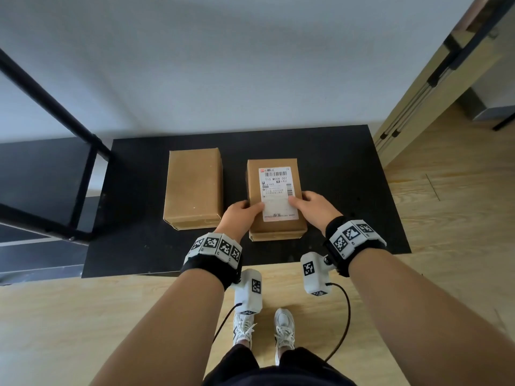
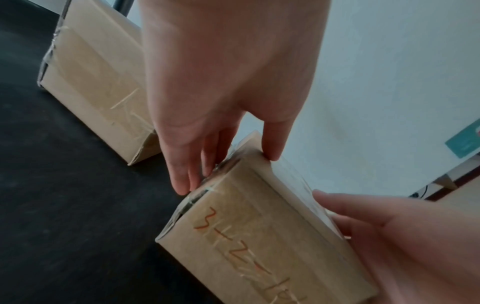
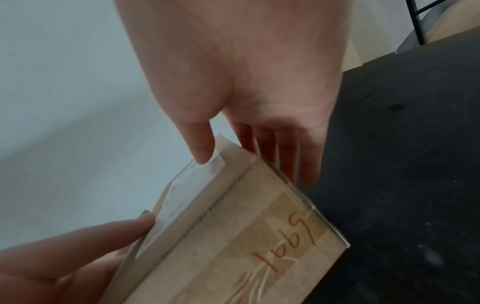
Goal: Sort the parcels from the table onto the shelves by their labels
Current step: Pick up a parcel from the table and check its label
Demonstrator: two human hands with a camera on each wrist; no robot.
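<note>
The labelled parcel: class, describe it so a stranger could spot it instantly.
On the black table lie two brown cardboard parcels. The labelled parcel is the right one, gripped at its sides by both hands. Only it bears a white shipping label on top; the plain parcel shows none.

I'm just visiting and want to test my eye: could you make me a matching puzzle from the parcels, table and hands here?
Things:
1. plain brown cardboard parcel
2. brown cardboard parcel with a white printed label
3. black rectangular table
4. left hand

States:
a. grips a parcel's left side
b. held between both hands
c. carries both parcels
d. lies untouched, no label showing

Pairs: 1-d, 2-b, 3-c, 4-a
</note>
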